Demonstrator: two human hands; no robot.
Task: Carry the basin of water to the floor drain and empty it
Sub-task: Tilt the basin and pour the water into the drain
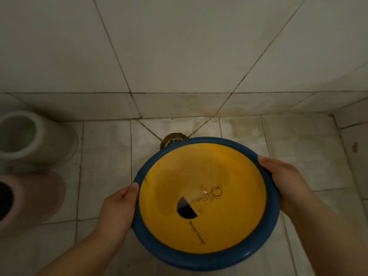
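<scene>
**Basin held over tiled floor, drain at far rim**

Basin (205,204): round, yellow inside, blue rim, dark half-circle mark and small print on the bottom; shallow water pooled toward its far side. Held above the floor, centre-right, near.
Left hand (117,208): grasping the left rim, thumb over the edge.
Right hand (286,182): grasping the right rim, thumb on top.
Floor drain (173,139): round, dark, just beyond the far rim, partly hidden by it.
Pink container (27,200): left, near.
White container (29,136): left, farther.
Tiled wall (179,46): far.
</scene>
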